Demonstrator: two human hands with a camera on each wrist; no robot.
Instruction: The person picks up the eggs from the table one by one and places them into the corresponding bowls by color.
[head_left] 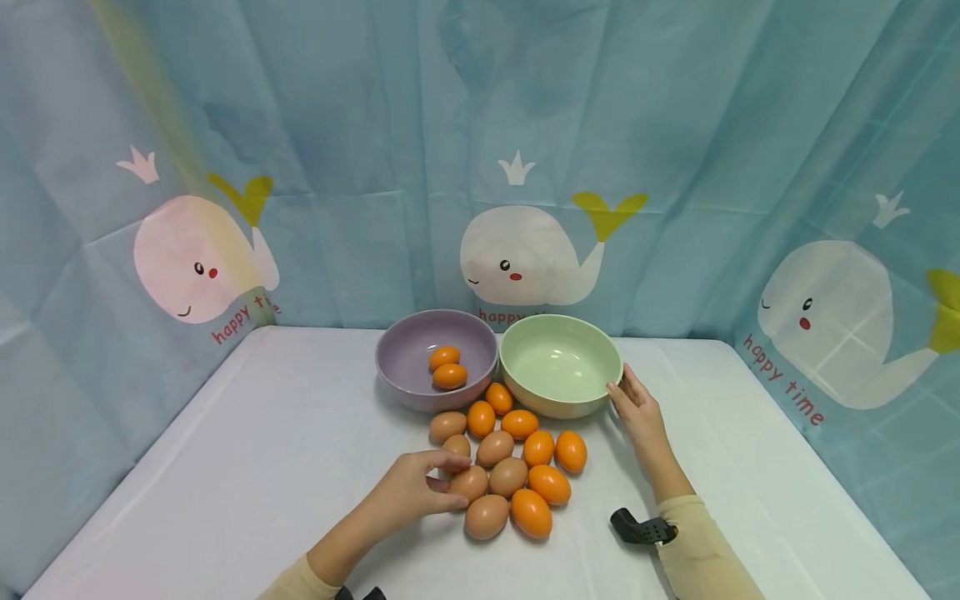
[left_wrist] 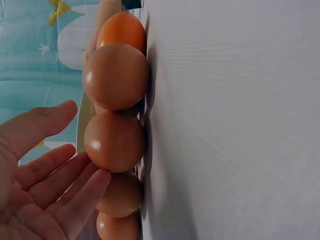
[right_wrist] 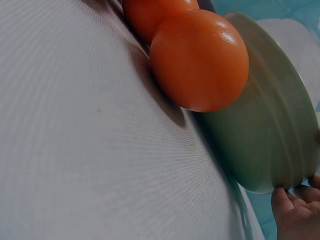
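From loose, ungripping fingers (left_wrist: 60, 175), close the left hand (head_left: 408, 492) gently round the oval brown egg (head_left: 470, 483) beside other eggs (head_left: 486, 517) on the white surface (head_left: 262, 467) (no nudging); steady the pale-green round bowl (head_left: 562, 362) with the right hand (head_left: 643, 421), relaxed against its side.

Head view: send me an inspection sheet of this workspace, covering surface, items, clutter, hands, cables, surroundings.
Surface: white tabletop, bearing the bowls and eggs.
Job's things: six brown eggs and seven orange eggs on the tabletop; two more orange ones inside the purple bowl; green bowl beside it.
Clutter: nothing seen.
Left hand: spread at one brown egg; contact unclear.
Right hand: touching the green bowl.
Cables: nothing seen.
Surroundings: blue curtain with whale prints.
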